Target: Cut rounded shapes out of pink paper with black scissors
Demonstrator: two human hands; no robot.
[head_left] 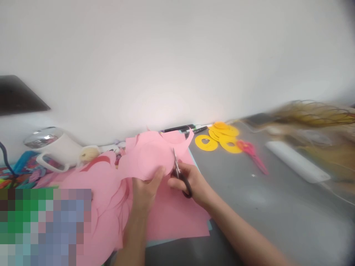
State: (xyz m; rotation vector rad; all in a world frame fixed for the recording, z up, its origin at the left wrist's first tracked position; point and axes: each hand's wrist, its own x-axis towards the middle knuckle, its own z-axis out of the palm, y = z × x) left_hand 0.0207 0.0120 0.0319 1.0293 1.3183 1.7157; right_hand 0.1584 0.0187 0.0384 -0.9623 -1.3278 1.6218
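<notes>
My left hand (pixel 144 192) pinches a pink paper sheet (pixel 149 155) by its lower edge and holds it up over the desk. My right hand (pixel 191 181) grips black-handled scissors (pixel 179 173), fingers through the loops. The blades point up into the right edge of the pink sheet, where a curved strip curls away. More pink paper (pixel 169 214) lies flat under both hands.
Yellow paper rings (pixel 222 138) and pink scissors (pixel 253 153) lie on the grey desk (pixel 277 207) to the right. Dark markers (pixel 180 129) sit by the wall. A white mug (pixel 57 149) stands at the left, and a white bar (pixel 296 162) at the right.
</notes>
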